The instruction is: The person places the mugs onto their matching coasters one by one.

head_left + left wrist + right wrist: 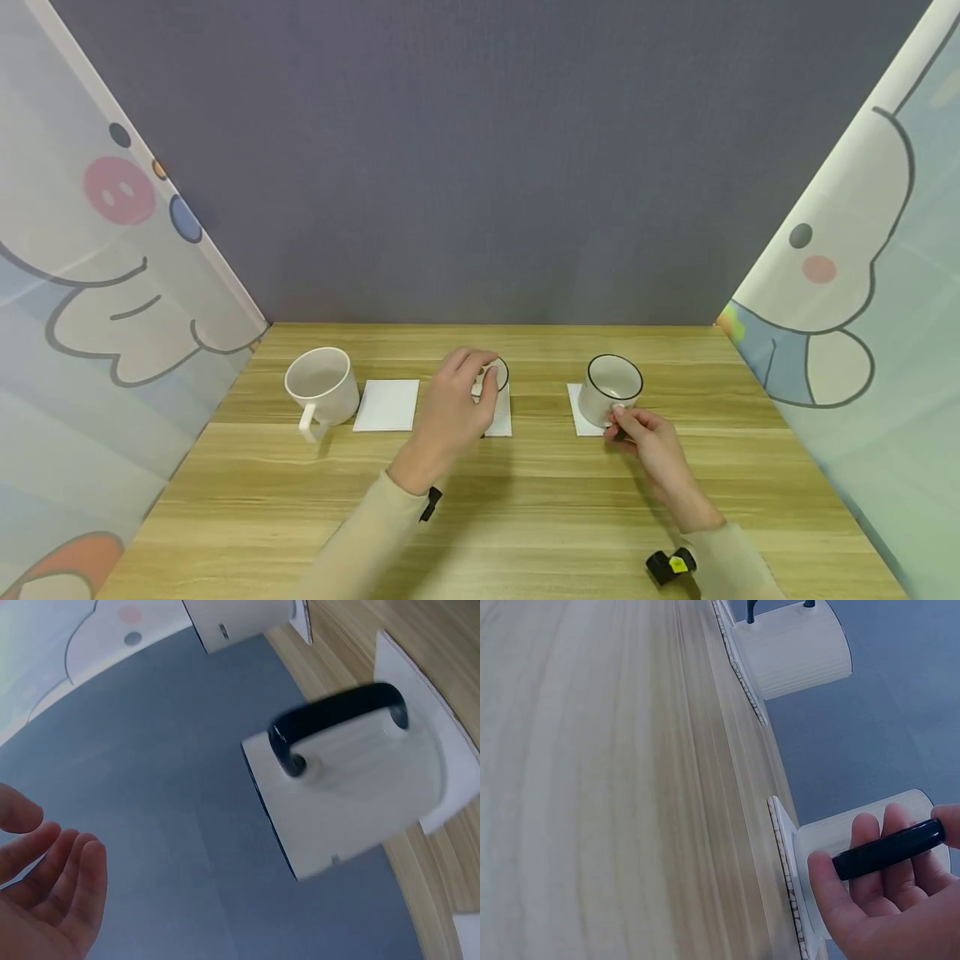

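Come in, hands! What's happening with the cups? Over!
Right hand: gripping rightmost mug's black handle. Mug on coaster. Left hand: empty, near middle mug. No obstacle seen.

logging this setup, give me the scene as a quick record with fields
left hand: relaxed, near middle black-rimmed mug, not touching
right hand: grips right black-rimmed mug by its black handle
middle coaster: under middle black-rimmed mug
right coaster: under right black-rimmed mug
white-handled mug: upright on wood-grain tabletop, left of bare square coaster
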`<control>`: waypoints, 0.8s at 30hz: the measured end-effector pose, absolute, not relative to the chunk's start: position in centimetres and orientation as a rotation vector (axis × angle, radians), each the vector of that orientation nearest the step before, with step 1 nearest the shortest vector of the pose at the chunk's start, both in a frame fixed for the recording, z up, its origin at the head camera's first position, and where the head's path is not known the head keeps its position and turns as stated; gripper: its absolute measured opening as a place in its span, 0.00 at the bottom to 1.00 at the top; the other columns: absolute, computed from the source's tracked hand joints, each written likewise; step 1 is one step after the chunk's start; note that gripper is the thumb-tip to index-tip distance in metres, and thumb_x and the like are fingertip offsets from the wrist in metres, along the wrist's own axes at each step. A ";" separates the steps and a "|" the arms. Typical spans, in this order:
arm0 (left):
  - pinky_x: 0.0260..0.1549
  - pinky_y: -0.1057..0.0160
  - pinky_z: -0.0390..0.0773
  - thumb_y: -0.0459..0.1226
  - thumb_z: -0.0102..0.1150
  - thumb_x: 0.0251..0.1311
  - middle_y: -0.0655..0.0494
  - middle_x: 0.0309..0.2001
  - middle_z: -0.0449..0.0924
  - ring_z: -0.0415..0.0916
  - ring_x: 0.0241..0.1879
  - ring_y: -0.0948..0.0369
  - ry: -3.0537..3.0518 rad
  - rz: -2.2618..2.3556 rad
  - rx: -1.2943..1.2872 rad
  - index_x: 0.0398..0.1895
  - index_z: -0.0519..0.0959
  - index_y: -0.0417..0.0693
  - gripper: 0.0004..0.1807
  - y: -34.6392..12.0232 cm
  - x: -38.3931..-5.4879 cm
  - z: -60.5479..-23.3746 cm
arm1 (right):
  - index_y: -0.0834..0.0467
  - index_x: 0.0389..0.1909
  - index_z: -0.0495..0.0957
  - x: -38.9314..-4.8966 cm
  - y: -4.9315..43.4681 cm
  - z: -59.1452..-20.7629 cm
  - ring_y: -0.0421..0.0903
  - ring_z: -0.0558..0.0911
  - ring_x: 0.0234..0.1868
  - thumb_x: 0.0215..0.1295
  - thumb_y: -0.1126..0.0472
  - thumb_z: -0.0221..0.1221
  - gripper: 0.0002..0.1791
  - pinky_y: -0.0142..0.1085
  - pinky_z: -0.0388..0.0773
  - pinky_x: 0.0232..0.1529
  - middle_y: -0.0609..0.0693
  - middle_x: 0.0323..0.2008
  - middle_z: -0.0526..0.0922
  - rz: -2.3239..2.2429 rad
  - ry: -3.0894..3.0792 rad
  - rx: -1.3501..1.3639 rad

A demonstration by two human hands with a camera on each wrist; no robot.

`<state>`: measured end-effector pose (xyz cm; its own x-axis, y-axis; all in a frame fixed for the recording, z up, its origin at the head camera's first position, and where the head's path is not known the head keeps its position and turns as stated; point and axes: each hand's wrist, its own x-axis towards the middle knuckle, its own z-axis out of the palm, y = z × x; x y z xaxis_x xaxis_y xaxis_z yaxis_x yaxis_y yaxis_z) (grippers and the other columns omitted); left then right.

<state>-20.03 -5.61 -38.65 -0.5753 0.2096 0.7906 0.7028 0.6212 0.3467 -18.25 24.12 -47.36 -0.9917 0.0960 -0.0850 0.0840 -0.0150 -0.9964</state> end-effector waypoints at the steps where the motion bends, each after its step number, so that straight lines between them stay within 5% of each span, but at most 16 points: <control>1: 0.30 0.61 0.82 0.30 0.61 0.64 0.51 0.39 0.83 0.81 0.35 0.57 -2.102 -0.859 -0.698 0.42 0.84 0.40 0.07 -5.9 -20.0 -38.7 | 0.73 0.41 0.77 -18.2 24.1 -47.4 0.46 0.84 0.35 0.78 0.58 0.55 0.18 0.41 0.84 0.43 0.52 0.30 0.83 2.222 -2.199 -0.199; 24: 0.29 0.60 0.81 0.25 0.60 0.61 0.46 0.34 0.83 0.81 0.32 0.54 -1.920 -0.919 -0.499 0.41 0.84 0.36 0.07 -14.0 -19.9 -36.9 | 0.73 0.40 0.78 -18.2 24.4 -47.4 0.46 0.84 0.34 0.77 0.56 0.56 0.20 0.41 0.85 0.42 0.52 0.30 0.83 2.222 -2.205 -0.152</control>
